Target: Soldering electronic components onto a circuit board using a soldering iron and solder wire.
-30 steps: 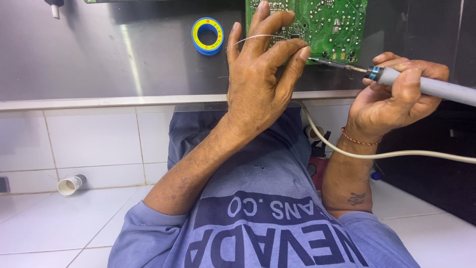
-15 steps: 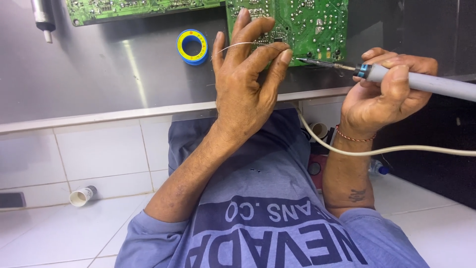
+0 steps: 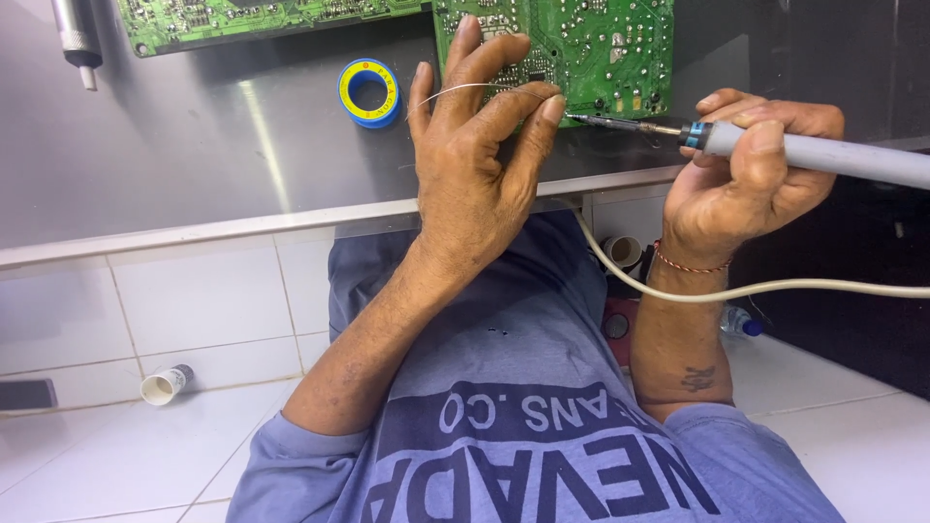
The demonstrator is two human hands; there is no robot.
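Observation:
My left hand [image 3: 475, 184] pinches a thin solder wire [image 3: 465, 89] between fingers and thumb, fingertips resting on the near edge of a green circuit board [image 3: 601, 48]. Gripped in my right hand [image 3: 746, 174] is a grey soldering iron [image 3: 833, 155]. Its metal tip [image 3: 610, 123] points left and touches the board's edge just beside my left fingertips. The board lies on a steel tabletop [image 3: 194, 165].
A second green board [image 3: 262, 15] lies at the back left. A blue and yellow solder spool [image 3: 369, 92] sits left of my left hand. A metal tool [image 3: 76, 34] is at top left. The iron's cable [image 3: 775, 289] crosses my right wrist. A small cup [image 3: 167, 384] lies on the tiled floor.
The view has tilted up, so the boards and spool sit lower in the picture and the second board shows. Both hands keep their grips at the board's edge.

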